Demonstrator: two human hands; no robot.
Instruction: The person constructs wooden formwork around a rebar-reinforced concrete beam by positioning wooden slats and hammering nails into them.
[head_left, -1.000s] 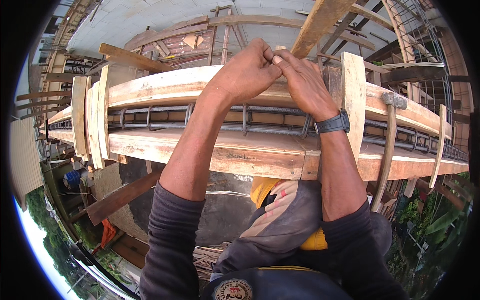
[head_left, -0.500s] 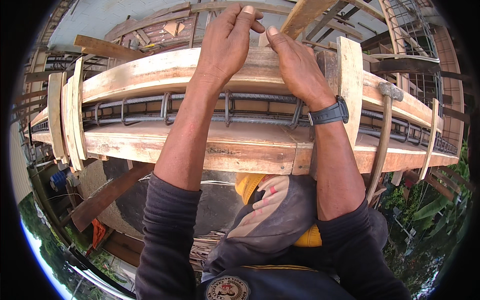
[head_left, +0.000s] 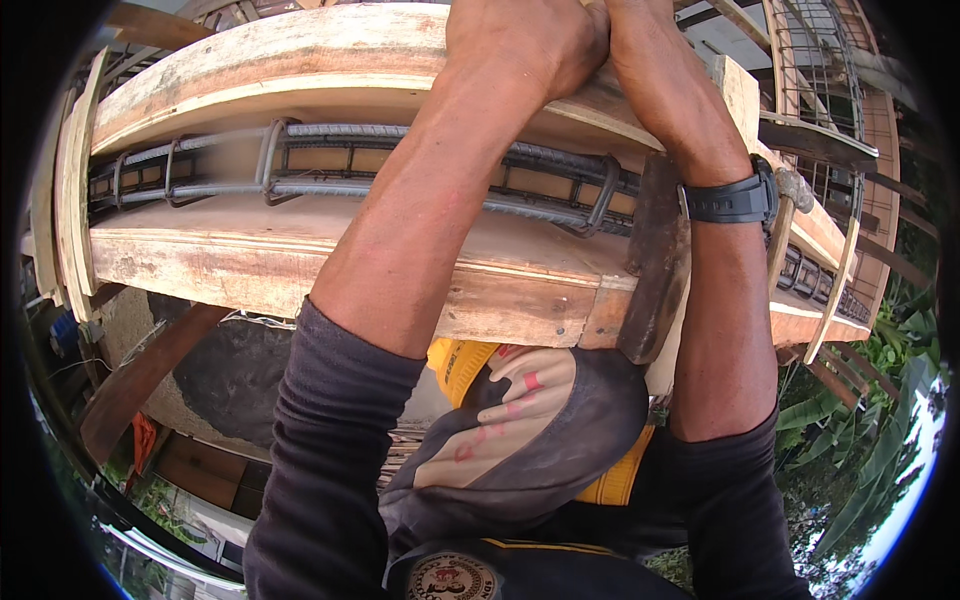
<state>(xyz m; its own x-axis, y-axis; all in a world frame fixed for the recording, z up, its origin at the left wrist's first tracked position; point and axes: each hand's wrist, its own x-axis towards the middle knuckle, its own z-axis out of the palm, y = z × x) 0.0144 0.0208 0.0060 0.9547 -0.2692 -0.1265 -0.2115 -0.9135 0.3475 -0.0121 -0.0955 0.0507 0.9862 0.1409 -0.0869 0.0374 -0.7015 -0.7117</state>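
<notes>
My left hand (head_left: 530,50) and my right hand (head_left: 648,45) meet over the far side board (head_left: 270,48) of a long wooden formwork trough. Both are cut by the top edge of the picture, so their fingers and anything in them are hidden. A black watch (head_left: 728,200) is on my right wrist. Under my forearms, a steel rebar cage (head_left: 340,188) with bent stirrups lies along the trough, between the far board and the near board (head_left: 200,262). A dark wooden cross-piece (head_left: 660,260) spans the trough beside my right forearm.
A hammer (head_left: 795,188) rests on the formwork just right of the watch. Pale upright battens (head_left: 75,190) brace the left end; another thin batten (head_left: 838,270) stands right. My bent knee (head_left: 600,410) is below the near board. An upright rebar mesh (head_left: 820,60) rises at far right.
My hands have moved up and farther away, and they now overlap at the top edge. The view has shifted, so the formwork appears closer and tilted down to the right.
</notes>
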